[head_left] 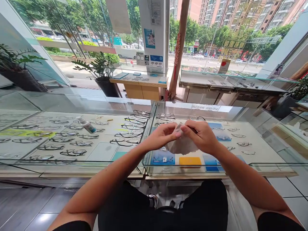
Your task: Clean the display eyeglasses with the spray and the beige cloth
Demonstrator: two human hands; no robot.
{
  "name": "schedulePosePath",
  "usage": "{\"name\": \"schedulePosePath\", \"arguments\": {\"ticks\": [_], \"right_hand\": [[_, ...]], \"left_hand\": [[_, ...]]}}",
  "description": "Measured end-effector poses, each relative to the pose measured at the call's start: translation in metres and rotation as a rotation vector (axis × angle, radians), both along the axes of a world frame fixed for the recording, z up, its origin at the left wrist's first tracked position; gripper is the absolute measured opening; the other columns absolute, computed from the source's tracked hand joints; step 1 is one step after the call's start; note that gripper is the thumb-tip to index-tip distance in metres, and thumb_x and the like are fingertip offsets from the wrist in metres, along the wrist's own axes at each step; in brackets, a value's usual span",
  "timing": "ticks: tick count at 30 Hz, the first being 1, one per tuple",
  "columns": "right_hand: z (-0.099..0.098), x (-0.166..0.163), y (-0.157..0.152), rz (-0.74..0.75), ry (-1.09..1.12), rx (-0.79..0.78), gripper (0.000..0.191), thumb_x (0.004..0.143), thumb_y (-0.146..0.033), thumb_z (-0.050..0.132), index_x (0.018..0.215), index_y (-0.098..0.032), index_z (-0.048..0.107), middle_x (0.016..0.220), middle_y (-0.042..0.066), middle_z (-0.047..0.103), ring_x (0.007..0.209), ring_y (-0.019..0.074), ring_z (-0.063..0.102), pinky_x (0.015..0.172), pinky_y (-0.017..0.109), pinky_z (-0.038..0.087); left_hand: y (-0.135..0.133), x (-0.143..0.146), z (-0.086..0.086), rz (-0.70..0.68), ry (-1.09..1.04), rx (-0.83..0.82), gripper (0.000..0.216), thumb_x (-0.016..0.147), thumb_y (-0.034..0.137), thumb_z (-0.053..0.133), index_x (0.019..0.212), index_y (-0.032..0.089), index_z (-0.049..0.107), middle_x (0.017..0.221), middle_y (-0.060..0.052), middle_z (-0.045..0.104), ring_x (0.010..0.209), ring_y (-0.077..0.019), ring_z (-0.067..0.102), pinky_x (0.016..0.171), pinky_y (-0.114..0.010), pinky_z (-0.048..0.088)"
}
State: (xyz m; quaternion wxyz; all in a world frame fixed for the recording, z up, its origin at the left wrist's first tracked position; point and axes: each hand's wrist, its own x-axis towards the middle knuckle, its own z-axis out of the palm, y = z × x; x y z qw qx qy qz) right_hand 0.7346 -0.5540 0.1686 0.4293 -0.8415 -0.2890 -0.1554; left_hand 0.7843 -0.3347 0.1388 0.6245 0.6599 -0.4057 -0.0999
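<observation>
My left hand [160, 135] and my right hand [201, 136] meet over a glass display counter [149, 165]. Both pinch a pale grey cloth [181, 145] that hangs down between them. Thin dark wire of a pair of glasses [197, 118] sticks out just above my right hand; how it is held is hidden by the fingers and cloth. Under the glass lie several rows of spectacle frames [127, 133].
A small white spray bottle [86, 125] lies on the counter top at the left. Blue and yellow cards [190, 160] sit inside the case below my hands. Potted plants [103, 69], more counters and large windows stand beyond. My knees press close to the counter front.
</observation>
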Motion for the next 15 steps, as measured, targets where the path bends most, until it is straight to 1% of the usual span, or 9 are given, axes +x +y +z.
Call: {"name": "schedulePosePath", "arguments": {"ticks": [3, 4, 6, 7, 8, 9, 10, 12, 15], "right_hand": [[0.015, 0.029, -0.015, -0.001, 0.078, -0.005, 0.06, 0.106, -0.073, 0.055, 0.072, -0.024, 0.055, 0.07, -0.001, 0.055, 0.069, 0.016, 0.047, 0.066, 0.033, 0.036], [0.018, 0.04, -0.024, -0.015, 0.12, -0.021, 0.059, 0.107, -0.073, 0.051, 0.075, -0.024, 0.058, 0.074, 0.0, 0.058, 0.071, 0.0167, 0.05, 0.068, 0.033, 0.038], [0.017, 0.061, -0.046, -0.128, 0.262, -0.117, 0.058, 0.109, -0.069, 0.046, 0.078, -0.023, 0.064, 0.075, 0.002, 0.061, 0.07, 0.0172, 0.052, 0.07, 0.035, 0.04], [0.013, 0.07, -0.057, -0.241, 0.334, -0.185, 0.053, 0.108, -0.064, 0.05, 0.079, -0.023, 0.067, 0.078, 0.003, 0.064, 0.07, 0.0176, 0.053, 0.07, 0.035, 0.04], [0.007, 0.079, -0.066, -0.381, 0.388, -0.26, 0.047, 0.106, -0.058, 0.056, 0.079, -0.022, 0.069, 0.077, 0.003, 0.064, 0.069, 0.0179, 0.052, 0.068, 0.035, 0.038], [-0.002, 0.086, -0.074, -0.512, 0.445, -0.347, 0.043, 0.104, -0.054, 0.06, 0.075, -0.023, 0.066, 0.071, 0.002, 0.06, 0.067, 0.0181, 0.049, 0.066, 0.035, 0.035], [-0.013, 0.093, -0.08, -0.575, 0.48, -0.376, 0.04, 0.102, -0.046, 0.065, 0.069, -0.023, 0.061, 0.067, 0.002, 0.056, 0.066, 0.0184, 0.047, 0.065, 0.035, 0.031], [-0.035, 0.104, -0.085, -0.62, 0.533, -0.396, 0.047, 0.097, -0.035, 0.07, 0.057, -0.024, 0.047, 0.057, 0.0, 0.044, 0.062, 0.0176, 0.04, 0.063, 0.036, 0.026], [-0.063, 0.115, -0.084, -0.631, 0.611, -0.373, 0.054, 0.09, -0.029, 0.076, 0.053, -0.025, 0.038, 0.053, -0.004, 0.031, 0.058, 0.0152, 0.028, 0.063, 0.036, 0.021]], "left_hand": [[-0.011, 0.026, 0.006, -0.046, 0.099, -0.022, 0.049, 0.093, 0.066, 0.081, 0.098, 0.017, 0.081, 0.092, -0.009, 0.077, 0.081, -0.0202, 0.069, 0.072, -0.031, 0.056], [-0.012, 0.036, 0.005, -0.048, 0.149, -0.039, 0.049, 0.092, 0.066, 0.082, 0.101, 0.017, 0.082, 0.094, -0.01, 0.078, 0.081, -0.0204, 0.071, 0.072, -0.031, 0.057], [-0.01, 0.056, 0.001, -0.033, 0.274, -0.081, 0.048, 0.089, 0.063, 0.087, 0.104, 0.017, 0.082, 0.096, -0.011, 0.08, 0.081, -0.0201, 0.073, 0.071, -0.029, 0.058], [-0.008, 0.065, -0.003, -0.012, 0.334, -0.107, 0.049, 0.087, 0.062, 0.089, 0.104, 0.017, 0.081, 0.094, -0.011, 0.08, 0.081, -0.0196, 0.074, 0.07, -0.028, 0.058], [-0.006, 0.073, -0.007, 0.018, 0.385, -0.137, 0.05, 0.084, 0.061, 0.092, 0.104, 0.017, 0.081, 0.093, -0.01, 0.079, 0.08, -0.019, 0.074, 0.068, -0.026, 0.057], [-0.004, 0.08, -0.012, 0.051, 0.427, -0.169, 0.052, 0.08, 0.06, 0.095, 0.103, 0.016, 0.08, 0.091, -0.01, 0.079, 0.079, -0.0184, 0.073, 0.067, -0.025, 0.056], [-0.003, 0.086, -0.017, 0.085, 0.464, -0.201, 0.053, 0.077, 0.058, 0.098, 0.103, 0.015, 0.08, 0.09, -0.009, 0.079, 0.079, -0.0178, 0.073, 0.066, -0.024, 0.055], [-0.001, 0.094, -0.027, 0.142, 0.535, -0.248, 0.055, 0.074, 0.054, 0.1, 0.105, 0.014, 0.078, 0.093, -0.01, 0.08, 0.077, -0.0166, 0.072, 0.064, -0.022, 0.054], [0.0, 0.099, -0.038, 0.211, 0.64, -0.275, 0.044, 0.079, 0.041, 0.096, 0.108, 0.013, 0.076, 0.095, -0.01, 0.082, 0.073, -0.0151, 0.071, 0.06, -0.021, 0.052]]}}
